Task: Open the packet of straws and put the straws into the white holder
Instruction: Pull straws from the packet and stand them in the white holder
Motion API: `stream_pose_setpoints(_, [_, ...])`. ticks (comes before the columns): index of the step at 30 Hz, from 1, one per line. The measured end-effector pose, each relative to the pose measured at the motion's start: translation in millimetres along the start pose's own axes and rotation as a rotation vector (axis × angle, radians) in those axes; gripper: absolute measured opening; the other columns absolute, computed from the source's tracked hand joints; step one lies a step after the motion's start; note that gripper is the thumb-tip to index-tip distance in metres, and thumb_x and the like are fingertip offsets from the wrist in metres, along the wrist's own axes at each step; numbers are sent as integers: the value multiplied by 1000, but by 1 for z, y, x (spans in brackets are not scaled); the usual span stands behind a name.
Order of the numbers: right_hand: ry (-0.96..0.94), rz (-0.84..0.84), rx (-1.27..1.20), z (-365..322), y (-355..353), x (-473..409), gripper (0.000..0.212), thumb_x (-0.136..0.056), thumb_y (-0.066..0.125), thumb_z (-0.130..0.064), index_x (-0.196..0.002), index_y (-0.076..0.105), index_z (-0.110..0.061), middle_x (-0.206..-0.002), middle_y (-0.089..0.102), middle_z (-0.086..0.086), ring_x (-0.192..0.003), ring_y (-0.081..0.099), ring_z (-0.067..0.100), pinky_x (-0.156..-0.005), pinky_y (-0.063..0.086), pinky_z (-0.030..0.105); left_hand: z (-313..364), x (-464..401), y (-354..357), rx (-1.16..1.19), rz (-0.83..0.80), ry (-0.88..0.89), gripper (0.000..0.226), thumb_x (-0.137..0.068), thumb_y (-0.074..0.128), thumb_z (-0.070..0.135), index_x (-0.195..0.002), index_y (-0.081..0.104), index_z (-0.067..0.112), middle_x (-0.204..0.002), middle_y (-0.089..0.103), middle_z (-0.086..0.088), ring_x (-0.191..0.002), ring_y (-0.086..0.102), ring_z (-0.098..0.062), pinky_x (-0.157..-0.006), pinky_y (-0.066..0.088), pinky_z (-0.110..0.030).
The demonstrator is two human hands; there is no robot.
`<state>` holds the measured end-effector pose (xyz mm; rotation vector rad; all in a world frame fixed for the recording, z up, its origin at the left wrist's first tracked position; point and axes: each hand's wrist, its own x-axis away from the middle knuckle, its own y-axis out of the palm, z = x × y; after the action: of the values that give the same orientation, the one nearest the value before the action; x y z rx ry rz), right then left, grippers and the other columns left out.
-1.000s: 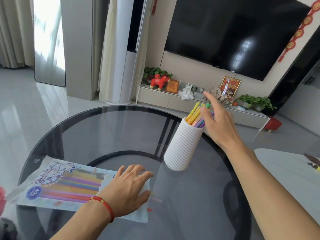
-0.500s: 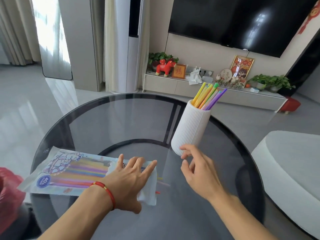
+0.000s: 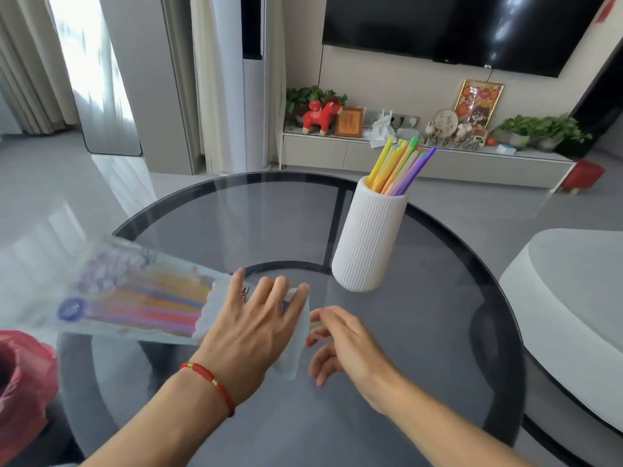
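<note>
On the round dark glass table (image 3: 236, 210), the left hand (image 3: 251, 326) presses spread fingers onto the clear printed straw packet (image 3: 135, 294), while at its 3 o'clock the right hand (image 3: 344, 345) pinches a pale straw (image 3: 317, 339) at the packet's mouth.

Ribbed matt holder (image 3: 367, 244) on glossy glass table (image 3: 236, 224).

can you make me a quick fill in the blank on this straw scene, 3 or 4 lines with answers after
1. The left hand presses down on the open end of the straw ____.
2. The ribbed holder on the glass table is ____ in colour.
3. The string around the left wrist is ____.
4. The right hand reaches for straw tips at the packet's ____ end.

Missing words: packet; white; red; open
</note>
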<state>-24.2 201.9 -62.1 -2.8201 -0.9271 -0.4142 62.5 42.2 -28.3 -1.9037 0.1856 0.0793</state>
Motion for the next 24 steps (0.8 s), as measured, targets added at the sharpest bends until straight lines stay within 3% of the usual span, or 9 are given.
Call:
stream_pose_setpoints(3, [36, -54, -163, -3, 5, 3, 32, -113, 44, -21, -109, 64, 4, -78, 68, 12, -61, 69, 27, -58, 61, 35, 8, -1, -1, -116, 76, 51, 83, -69, 13, 1, -150, 27, 2, -119, 49, -20, -107, 52, -39, -108, 29, -73])
stream_pose_setpoints(7, [39, -78, -187, 0, 4, 4, 36, -111, 52, -21, -117, 67, 11, -83, 73, 13, -73, 72, 25, -68, 63, 33, 11, -4, 4, -116, 36, 29, 89, -66, 36, 5, -153, 15, 3, -126, 44, -20, -114, 48, -39, -111, 23, -72])
stream_pose_setpoints(13, [-40, 58, -96, 9, 2, -1, 22, -105, 67, -20, -103, 79, -3, -77, 77, 10, -65, 72, 19, -61, 60, 29, 8, -2, 9, -9, -10, -16, 101, -59, 44, 7, -155, 12, 11, -131, 41, -16, -119, 45, -37, -110, 23, -69])
stream_pose_setpoints(19, [-181, 184, -22, 3, -12, -5, 13, -98, 74, -9, -102, 86, -14, -88, 84, 15, -69, 73, 17, -65, 61, 27, -1, 2, 11, 126, -57, -108, 108, -60, 62, 12, -156, 13, 18, -134, 42, -11, -119, 46, -34, -108, 31, -64])
stream_pose_setpoints(24, [-220, 236, 62, -3, -23, -7, 15, -93, 80, -6, -102, 85, -17, -86, 85, 5, -66, 75, 12, -64, 60, 21, -7, 3, 15, 174, -91, -129, 112, -67, 61, 16, -154, -8, 31, -141, 30, -6, -125, 37, -29, -111, 25, -64])
